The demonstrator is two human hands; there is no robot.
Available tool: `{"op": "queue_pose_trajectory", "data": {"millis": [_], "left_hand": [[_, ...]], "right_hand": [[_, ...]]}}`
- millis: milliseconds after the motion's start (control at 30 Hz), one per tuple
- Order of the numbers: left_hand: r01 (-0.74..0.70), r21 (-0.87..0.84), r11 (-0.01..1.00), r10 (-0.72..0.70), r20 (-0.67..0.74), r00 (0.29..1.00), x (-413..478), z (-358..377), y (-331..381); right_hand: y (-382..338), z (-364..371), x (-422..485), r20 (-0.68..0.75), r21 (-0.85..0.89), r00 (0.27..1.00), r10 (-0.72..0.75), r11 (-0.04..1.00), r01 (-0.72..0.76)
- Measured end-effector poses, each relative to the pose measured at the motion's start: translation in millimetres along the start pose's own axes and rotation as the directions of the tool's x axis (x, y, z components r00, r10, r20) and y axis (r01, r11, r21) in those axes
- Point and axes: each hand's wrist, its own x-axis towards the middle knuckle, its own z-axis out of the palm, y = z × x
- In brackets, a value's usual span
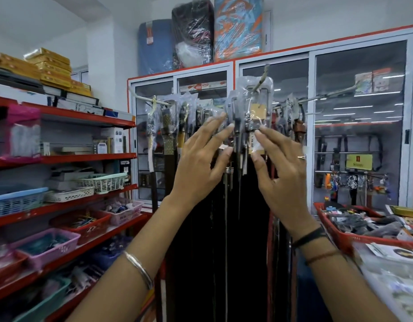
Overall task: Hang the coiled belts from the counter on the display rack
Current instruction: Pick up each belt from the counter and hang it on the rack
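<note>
**Both hands spread at the hanging belts**

The left hand (201, 159) and right hand (282, 168) are raised to the display rack (326, 95), fingers fanned wide, each grip loose and clasping nothing. Fingertips of both touch the plastic-wrapped buckle ends of the belts (245, 126) hanging from the rack's front hook. The packed belts are too many and overlapped to count. One red basket (340, 238) sits at right.

red shelves (89, 156) left, holding baskets (103, 182) and boxes (54, 66) | glass cabinet (361, 126) behind | wrapped mattresses (201, 33) atop cabinet | red tray (354, 238) of goods right
</note>
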Motion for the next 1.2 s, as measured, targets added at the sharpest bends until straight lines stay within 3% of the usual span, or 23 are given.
{"op": "queue_pose_trajectory", "data": {"millis": [133, 333, 500, 667, 900, 1067, 1200], "left_hand": [[0.053, -0.065, 0.997, -0.06, -0.123, 0.991, -32, -21, -29], [0.164, -0.135, 0.977, -0.194, -0.256, 0.947, -44, -51, -85], [0.191, -0.133, 0.973, -0.206, -0.114, 0.972, -30, -56, -123], [0.143, -0.138, 0.98, -0.144, 0.004, 0.99, -23, -47, -146], [0.115, -0.215, 0.97, -0.112, 0.026, 0.993, -18, -27, -148], [0.102, -0.108, 0.989, -0.097, 0.051, 0.994, -18, -17, -158], [0.106, -0.048, 0.993, -0.103, 0.075, 0.992, -20, -18, -161]], "right_hand": [[-44, 20, -23, 0.008, 0.037, 1.0, -0.011, 0.999, 0.01], [-85, 82, -52, 0.191, -0.008, 0.981, -0.038, 0.999, 0.04], [-93, 131, -61, 0.35, -0.166, 0.934, -0.075, 0.976, 0.14], [-78, 155, -69, 0.385, -0.212, 0.922, -0.04, 0.969, 0.13], [-59, 167, -74, 0.385, -0.188, 0.923, -0.011, 0.978, 0.09], [-48, 174, -78, 0.403, -0.327, 0.914, 0.045, 0.94, 0.098], [-47, 175, -78, 0.418, -0.338, 0.906, 0.065, 0.937, 0.089]]}}
